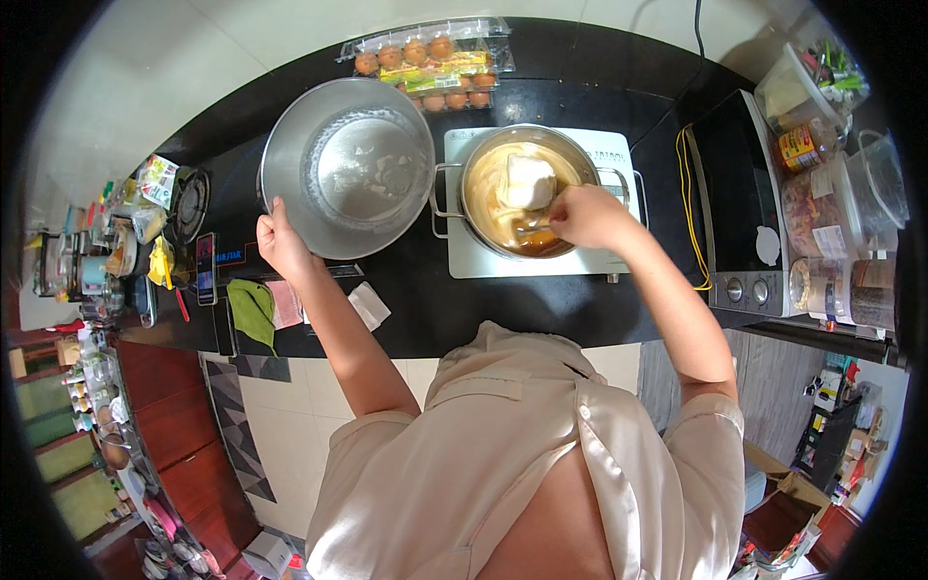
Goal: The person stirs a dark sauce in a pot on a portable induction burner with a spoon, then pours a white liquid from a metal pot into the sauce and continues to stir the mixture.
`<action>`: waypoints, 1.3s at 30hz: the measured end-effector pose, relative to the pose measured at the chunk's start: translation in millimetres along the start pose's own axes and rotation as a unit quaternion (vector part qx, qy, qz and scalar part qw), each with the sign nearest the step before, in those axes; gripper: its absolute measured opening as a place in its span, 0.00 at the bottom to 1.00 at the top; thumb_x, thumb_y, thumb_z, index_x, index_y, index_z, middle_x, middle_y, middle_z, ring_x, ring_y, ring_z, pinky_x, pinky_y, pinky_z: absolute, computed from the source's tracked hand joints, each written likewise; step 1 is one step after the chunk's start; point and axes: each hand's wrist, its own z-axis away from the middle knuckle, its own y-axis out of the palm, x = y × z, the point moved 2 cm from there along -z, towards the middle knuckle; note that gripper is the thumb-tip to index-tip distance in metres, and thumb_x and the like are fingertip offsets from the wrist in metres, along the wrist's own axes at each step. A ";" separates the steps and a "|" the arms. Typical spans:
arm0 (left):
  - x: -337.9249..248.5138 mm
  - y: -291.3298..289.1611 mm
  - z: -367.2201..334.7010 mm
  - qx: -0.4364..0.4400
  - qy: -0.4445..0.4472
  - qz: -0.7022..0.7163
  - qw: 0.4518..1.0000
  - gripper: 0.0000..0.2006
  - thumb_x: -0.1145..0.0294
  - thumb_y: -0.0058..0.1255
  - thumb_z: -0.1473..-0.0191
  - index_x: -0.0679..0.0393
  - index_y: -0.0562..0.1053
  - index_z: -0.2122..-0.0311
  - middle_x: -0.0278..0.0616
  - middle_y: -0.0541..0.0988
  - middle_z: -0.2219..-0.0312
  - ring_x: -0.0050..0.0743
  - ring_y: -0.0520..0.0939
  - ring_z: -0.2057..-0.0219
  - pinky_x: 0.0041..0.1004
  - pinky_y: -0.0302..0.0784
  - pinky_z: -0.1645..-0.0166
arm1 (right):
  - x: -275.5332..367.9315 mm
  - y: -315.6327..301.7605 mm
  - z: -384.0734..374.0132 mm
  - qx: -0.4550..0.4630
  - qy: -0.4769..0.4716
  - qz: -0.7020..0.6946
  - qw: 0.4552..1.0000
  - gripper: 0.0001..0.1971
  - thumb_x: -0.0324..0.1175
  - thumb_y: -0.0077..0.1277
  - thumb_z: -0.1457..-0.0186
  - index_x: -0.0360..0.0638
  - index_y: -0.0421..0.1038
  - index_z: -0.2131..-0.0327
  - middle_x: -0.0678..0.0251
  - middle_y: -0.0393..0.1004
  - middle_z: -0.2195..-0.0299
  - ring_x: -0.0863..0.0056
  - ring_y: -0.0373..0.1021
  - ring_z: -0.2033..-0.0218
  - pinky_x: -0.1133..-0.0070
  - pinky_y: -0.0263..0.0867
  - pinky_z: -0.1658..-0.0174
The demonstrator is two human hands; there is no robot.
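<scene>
My left hand (280,237) grips the near-left rim of a large metal bowl (411,126), thumb on the inside. The bowl is almost bare, with whitish smears on its bottom and wall. To its right, a steel pot (467,208) with two side handles sits on a white cooktop (474,261). In the pot are a pale yellow creamy mixture, a white fluffy lump (527,182) and some amber liquid. My right hand (580,217) is closed over the pot's right side on a metal utensil (530,229) dipping into the mixture; its kind is mostly hidden.
Egg cartons (425,63) lie at the back of the black counter. A microwave (739,193) with containers on it stands right, a yellow cord (688,193) beside it. At left are a gas burner (191,205), a phone (205,266) and a green cloth (253,314).
</scene>
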 end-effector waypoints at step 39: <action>-0.2 -0.9 -0.3 -0.002 -0.010 0.006 1.000 0.23 0.76 0.52 0.43 0.50 0.53 0.83 0.28 0.67 0.84 0.13 0.65 0.80 0.19 0.65 0.74 | -44.5 47.3 -30.1 -0.094 0.008 -0.330 0.939 0.10 0.36 0.57 0.53 0.45 0.81 0.67 0.57 0.80 0.72 0.68 0.76 0.71 0.76 0.69 0.62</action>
